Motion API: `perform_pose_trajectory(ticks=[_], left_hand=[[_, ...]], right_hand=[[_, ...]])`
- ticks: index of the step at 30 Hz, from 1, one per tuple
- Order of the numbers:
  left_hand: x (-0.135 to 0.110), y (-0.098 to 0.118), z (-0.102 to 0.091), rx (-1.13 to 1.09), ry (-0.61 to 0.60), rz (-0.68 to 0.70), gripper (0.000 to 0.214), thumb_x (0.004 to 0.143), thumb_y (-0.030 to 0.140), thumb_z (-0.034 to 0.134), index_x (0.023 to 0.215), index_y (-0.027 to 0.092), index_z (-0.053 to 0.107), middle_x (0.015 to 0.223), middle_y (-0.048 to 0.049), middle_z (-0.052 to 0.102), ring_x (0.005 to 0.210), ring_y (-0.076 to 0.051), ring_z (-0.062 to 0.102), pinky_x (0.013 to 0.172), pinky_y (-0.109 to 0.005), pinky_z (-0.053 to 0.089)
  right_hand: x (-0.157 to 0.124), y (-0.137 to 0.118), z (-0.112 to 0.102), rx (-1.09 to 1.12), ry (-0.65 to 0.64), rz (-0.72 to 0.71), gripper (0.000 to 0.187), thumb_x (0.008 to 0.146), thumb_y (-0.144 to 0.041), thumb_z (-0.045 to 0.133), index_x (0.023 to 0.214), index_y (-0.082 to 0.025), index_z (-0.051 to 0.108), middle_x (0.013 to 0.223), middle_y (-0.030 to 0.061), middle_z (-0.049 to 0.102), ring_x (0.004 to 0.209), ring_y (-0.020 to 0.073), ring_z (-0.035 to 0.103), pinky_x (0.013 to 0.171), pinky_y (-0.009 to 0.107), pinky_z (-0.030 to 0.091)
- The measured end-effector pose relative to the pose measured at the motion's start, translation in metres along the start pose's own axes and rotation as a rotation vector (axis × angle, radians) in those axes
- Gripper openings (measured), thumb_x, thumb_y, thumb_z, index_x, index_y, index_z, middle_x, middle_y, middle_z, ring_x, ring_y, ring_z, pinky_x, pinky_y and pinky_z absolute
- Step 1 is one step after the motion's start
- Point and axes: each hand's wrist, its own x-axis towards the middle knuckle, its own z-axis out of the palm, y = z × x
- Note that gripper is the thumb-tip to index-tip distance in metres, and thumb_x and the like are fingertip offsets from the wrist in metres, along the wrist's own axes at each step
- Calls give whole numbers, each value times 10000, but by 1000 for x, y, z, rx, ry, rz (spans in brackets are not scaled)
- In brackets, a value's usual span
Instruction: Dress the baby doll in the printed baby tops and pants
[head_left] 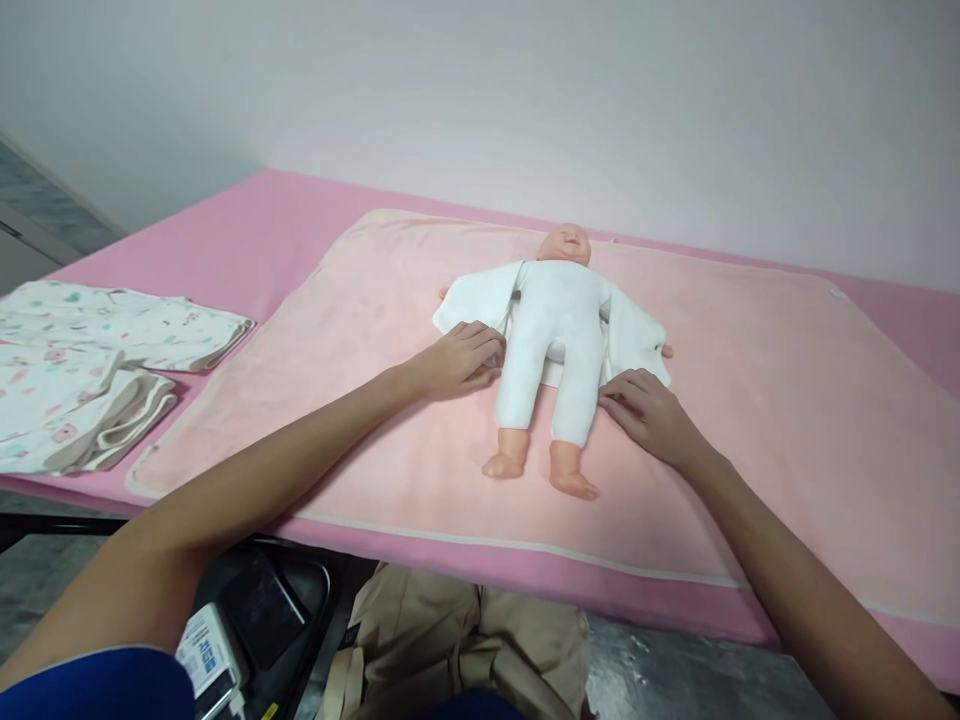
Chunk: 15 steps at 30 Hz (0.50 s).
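Note:
A baby doll (556,330) in a white bodysuit lies on its back on a pale pink blanket (750,400), head toward the wall. An open white garment (480,298) is spread under it, its flaps lying out to both sides. My left hand (457,362) rests by the doll's hip with its fingers curled onto the lower edge of the left flap. My right hand (649,412) lies beside the doll's other leg, its fingertips pinching the lower edge of the right flap.
The blanket covers a pink padded table (247,230) against a white wall. Folded patterned cloths (82,370) lie at the table's left end. Below the near edge are my beige trousers (457,640) and a dark stool with small items on it (255,620).

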Motion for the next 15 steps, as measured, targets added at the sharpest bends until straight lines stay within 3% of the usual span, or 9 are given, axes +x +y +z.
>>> perform_pose_trajectory(ticks=[4,7,9,11,13,15], left_hand=[[2,-1,4,-59,62,-77,254,1136,388,438,1109,236,640,911,-42,754,896,-243,662,1024,-464,472],[12,-7,-2,-57,134,-165,286,1135,386,400,1091,236,640,787,-12,727,782,-223,655,1062,-472,473],[27,-19,-9,-29,194,-224,293,1125,405,405,1083,233,639,847,-32,746,810,-231,665,1049,-473,482],[48,-38,-17,11,271,-325,284,1102,412,435,1099,223,647,1013,-83,771,967,-269,689,1049,-484,489],[74,-60,-21,20,310,-466,281,1068,415,481,1138,209,658,1237,-139,753,1200,-325,661,1087,-503,492],[98,-78,-19,-34,271,-560,326,1060,422,484,1201,193,667,1404,-167,703,1367,-348,601,1147,-500,489]], right_hand=[[0,-2,-2,-38,134,111,195,1130,-358,566,1197,-261,722,1070,84,756,1001,281,690,933,470,543],[14,21,-12,-135,273,230,298,1118,-424,531,1264,-242,716,1182,125,755,1131,325,673,1063,530,515],[37,49,-22,-138,302,356,379,1101,-473,512,1315,-225,703,1300,153,742,1223,343,655,1107,539,505],[69,79,-33,-90,264,528,443,1101,-502,457,1333,-209,694,1381,174,735,1292,348,652,1138,534,498],[103,103,-38,-37,144,715,502,1125,-529,360,1291,-198,698,1375,192,749,1260,351,686,1112,527,518],[133,116,-35,-9,30,756,515,1132,-531,330,1152,-196,721,1269,205,788,1157,362,726,1053,518,544]])
